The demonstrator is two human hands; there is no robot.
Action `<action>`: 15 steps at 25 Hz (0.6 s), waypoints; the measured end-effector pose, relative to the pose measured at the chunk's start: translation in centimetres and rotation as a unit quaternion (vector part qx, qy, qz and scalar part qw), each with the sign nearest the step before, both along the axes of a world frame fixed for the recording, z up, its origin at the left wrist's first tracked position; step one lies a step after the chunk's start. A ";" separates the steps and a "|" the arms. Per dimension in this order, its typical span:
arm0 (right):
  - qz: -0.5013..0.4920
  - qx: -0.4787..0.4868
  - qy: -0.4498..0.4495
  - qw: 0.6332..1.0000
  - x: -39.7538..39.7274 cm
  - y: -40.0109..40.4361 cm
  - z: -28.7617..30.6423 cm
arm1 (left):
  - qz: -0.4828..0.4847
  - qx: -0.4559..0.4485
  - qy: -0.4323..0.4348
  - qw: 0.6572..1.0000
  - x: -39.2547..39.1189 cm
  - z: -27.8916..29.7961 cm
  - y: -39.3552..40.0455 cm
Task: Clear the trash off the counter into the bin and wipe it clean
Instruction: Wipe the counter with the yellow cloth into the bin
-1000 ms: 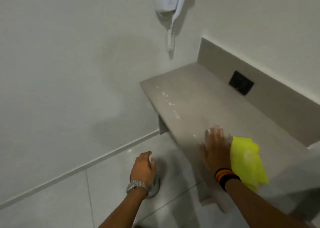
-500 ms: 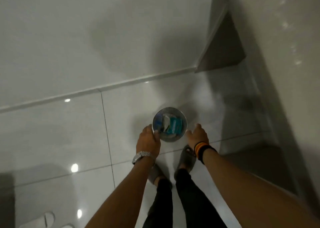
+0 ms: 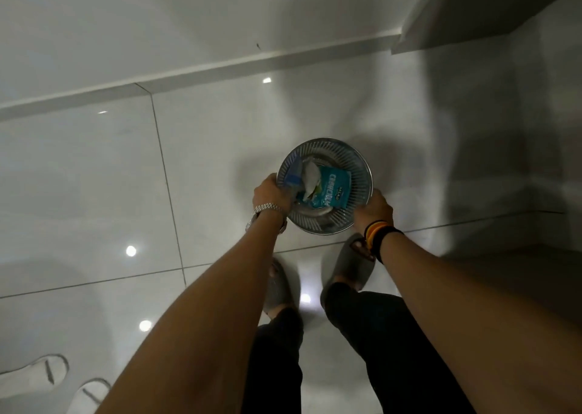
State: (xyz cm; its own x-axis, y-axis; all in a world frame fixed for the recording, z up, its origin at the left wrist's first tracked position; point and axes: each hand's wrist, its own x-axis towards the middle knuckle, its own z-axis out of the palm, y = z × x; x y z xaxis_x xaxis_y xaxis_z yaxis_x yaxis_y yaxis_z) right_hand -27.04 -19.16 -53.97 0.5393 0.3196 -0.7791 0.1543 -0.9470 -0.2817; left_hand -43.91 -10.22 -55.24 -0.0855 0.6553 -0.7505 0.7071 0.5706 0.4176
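I look straight down at a round metal mesh bin (image 3: 356,161) above the white tiled floor. Inside lie a teal snack packet (image 3: 333,190), a crumpled grey wrapper (image 3: 310,177) and a piece of blue plastic (image 3: 293,174). My left hand (image 3: 269,194), with a silver watch on the wrist, grips the bin's left rim. My right hand (image 3: 374,207), with dark and orange wristbands, grips the right rim. The counter top and the yellow cloth are out of view.
The counter's underside and support (image 3: 491,10) sit at the upper right, with its shadowed base along the right. A skirting strip (image 3: 220,70) runs along the wall. My feet in grey slippers (image 3: 352,265) stand just below the bin. White slippers (image 3: 34,376) lie at the lower left.
My view dropped from the counter to the floor. My right hand left the counter and the yellow cloth and took the bin's right rim; the bin now looks larger and closer.
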 end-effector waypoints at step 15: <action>0.025 0.169 -0.028 0.985 -3.1 -3.7 42.1 | 0.062 0.131 -0.074 0.987 -4.9 42.9 -3.5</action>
